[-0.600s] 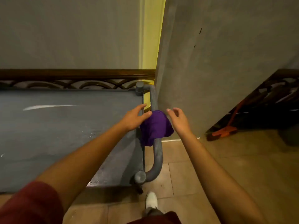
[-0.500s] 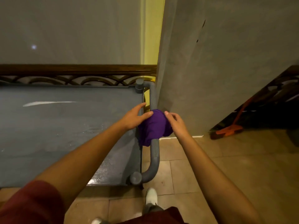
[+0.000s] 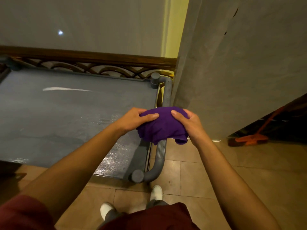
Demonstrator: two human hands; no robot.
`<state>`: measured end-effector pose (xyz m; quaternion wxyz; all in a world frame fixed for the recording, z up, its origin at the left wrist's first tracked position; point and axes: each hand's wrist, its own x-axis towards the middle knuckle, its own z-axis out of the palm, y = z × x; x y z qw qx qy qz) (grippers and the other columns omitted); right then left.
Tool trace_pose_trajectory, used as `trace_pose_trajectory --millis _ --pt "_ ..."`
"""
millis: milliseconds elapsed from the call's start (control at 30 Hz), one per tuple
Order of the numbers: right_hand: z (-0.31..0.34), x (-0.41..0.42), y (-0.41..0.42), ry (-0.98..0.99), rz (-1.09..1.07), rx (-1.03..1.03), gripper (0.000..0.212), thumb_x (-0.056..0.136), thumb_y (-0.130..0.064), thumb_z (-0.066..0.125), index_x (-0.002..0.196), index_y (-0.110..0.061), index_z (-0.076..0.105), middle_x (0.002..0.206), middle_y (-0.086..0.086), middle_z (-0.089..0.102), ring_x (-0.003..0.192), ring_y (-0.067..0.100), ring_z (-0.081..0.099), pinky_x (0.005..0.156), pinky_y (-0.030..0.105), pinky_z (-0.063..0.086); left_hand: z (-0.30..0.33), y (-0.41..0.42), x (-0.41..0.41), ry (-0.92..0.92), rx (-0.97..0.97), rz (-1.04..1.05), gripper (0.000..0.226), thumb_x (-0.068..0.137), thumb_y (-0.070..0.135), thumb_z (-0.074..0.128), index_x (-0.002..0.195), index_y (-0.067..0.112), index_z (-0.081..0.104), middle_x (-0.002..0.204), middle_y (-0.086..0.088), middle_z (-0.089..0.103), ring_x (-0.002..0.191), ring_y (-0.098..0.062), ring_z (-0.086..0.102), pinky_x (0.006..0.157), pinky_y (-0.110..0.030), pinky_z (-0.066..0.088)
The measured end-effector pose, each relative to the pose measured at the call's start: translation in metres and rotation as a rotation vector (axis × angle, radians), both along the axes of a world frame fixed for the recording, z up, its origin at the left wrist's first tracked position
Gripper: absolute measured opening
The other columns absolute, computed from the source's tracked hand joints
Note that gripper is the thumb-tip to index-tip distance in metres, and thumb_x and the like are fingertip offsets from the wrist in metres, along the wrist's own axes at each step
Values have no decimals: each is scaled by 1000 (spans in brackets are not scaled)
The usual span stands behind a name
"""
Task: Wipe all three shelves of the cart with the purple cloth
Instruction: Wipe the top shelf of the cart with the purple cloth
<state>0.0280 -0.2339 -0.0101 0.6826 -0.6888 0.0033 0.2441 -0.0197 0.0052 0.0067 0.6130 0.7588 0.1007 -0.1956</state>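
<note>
Tiled floor, grey walls, cart parked against a wooden railing beyond my hands. Top shelf (image 3: pixel 66 117) of the cart runs off to the left of my hands; ribbed grey handle (image 3: pixel 163 146) passes right under them.

Change: half a second ago my fingers were only touching the purple cloth (image 3: pixel 163 125) as it hung on the handle, left hand open at its left side, right hand just closing in. Now both have closed on it. Left hand (image 3: pixel 134 119) has its thumb across the top, fingers curled behind; right hand (image 3: pixel 187 123) clamps the right end. Cloth is bunched between them, lower edge draped over the handle, so it looks not fully lifted off yet, though the contact is hidden by the fabric.

Also different: view has tipped down and in, both shoes and more floor showing.

Meaning: pickup is basically done, no wiping started. Top shelf is the nearest surface, lower two shelves not visible from here. Orange broom (image 3: pixel 249 138) on the floor to the right of my hands, well clear.
</note>
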Motion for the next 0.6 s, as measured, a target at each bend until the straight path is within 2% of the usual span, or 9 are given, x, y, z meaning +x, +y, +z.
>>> trace_pose_trajectory --millis 67,200,267,333,400,467,533,600 --pt "22 -2 10 9 41 80 34 79 -45 81 106 -25 76 107 6 78 98 21 75 72 23 59 12 5 -10 -56 -105 78 50 74 60 77 108 24 74 105 0 77 100 -19 74 78 -27 60" --pt "51 -13 40 66 94 184 48 85 -47 74 121 -15 69 117 11 75 109 25 72 83 29 59 43 19 -33 -122 -440 204 36 82 28 78 114 14 72 117 -11 74 110 -26 71 82 -28 58" --pt "62 -26 62 54 101 182 53 83 -54 72 123 -19 68 122 9 73 115 25 69 94 36 56 60 33 -48 -160 -541 255 34 77 23 81 107 11 71 111 -12 75 104 -25 72 79 -28 58" --pt "71 -46 89 -7 97 87 58 79 -63 69 123 -25 67 125 5 71 118 24 67 100 40 53 75 52 -66 -212 -574 317 24 73 20 83 91 13 67 95 -7 74 90 -19 72 72 -26 58" --pt "76 -68 117 -106 38 -92 67 78 -71 67 127 -26 62 129 1 66 120 22 63 97 36 53 82 75 -88 -259 -544 378 18 76 17 81 81 18 64 84 -2 72 80 -15 70 65 -24 57" --pt "79 -95 151 -267 -116 -209 65 78 -70 68 127 -29 57 130 -3 60 120 15 58 94 32 52 85 106 -116 -282 -503 453 23 76 18 83 82 17 61 80 -1 71 78 -16 71 62 -25 56" --pt "80 -116 175 -433 -227 -218 52 77 -66 67 116 -32 58 122 -7 59 110 5 57 86 24 50 84 127 -135 -257 -512 530 34 70 22 86 92 13 60 86 -4 75 83 -23 74 62 -28 58" --pt "79 -142 215 -447 -178 -156 49 76 -66 65 108 -29 61 108 -8 64 97 1 62 75 17 48 84 159 -159 -233 -565 604 44 69 23 87 102 12 61 96 -9 77 90 -29 76 65 -33 60"
